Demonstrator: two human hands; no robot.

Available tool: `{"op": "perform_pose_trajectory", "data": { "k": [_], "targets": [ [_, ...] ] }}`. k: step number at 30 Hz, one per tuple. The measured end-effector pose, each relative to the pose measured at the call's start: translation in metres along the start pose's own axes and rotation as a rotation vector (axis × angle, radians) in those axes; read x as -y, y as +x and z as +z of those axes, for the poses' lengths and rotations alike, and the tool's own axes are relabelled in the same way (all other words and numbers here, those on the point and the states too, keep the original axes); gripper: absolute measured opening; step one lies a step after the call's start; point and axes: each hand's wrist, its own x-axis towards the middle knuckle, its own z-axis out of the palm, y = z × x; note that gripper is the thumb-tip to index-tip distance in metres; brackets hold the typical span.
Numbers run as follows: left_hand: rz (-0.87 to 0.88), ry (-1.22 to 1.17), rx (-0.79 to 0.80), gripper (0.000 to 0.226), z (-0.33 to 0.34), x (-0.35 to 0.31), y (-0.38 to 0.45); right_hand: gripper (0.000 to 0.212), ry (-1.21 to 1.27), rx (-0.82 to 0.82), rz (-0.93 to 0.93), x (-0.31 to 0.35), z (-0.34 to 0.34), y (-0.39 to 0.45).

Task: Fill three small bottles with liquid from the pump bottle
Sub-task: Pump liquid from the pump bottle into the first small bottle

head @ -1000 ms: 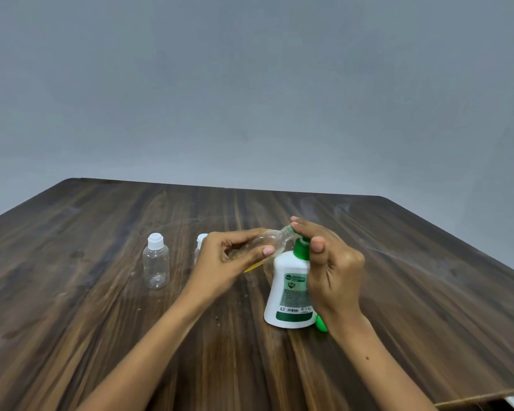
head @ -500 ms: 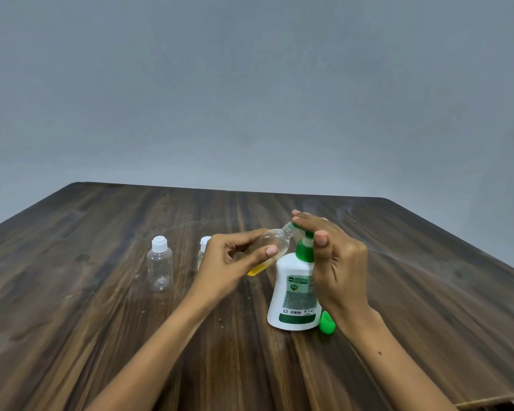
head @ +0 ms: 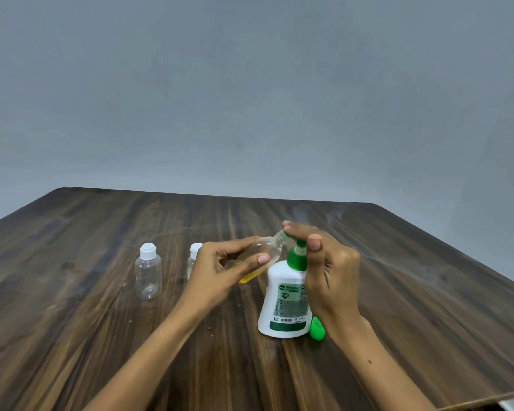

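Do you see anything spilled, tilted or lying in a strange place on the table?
No spill shows. A loose green cap lies on the table beside the pump bottle, under the right hand. The left hand holds a small bottle tilted toward the pump, on purpose.

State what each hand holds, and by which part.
Left hand grips the tilted small bottle around its body. Right hand holds nothing; its fingers press the pump head.

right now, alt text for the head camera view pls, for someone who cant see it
A left hand tilts a small clear bottle to a white pump bottle; the right hand presses its green pump. Two capped bottles stand left on the wooden table.
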Motion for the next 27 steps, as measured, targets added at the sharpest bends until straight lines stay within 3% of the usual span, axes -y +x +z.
{"op": "perform_pose_trajectory", "data": {
  "k": [27],
  "targets": [
    [-0.014, -0.019, -0.009, 0.028, 0.001, -0.004, -0.002, 0.069, 0.065, -0.003, 0.054, -0.001, -0.002, 0.001]
  ]
}}
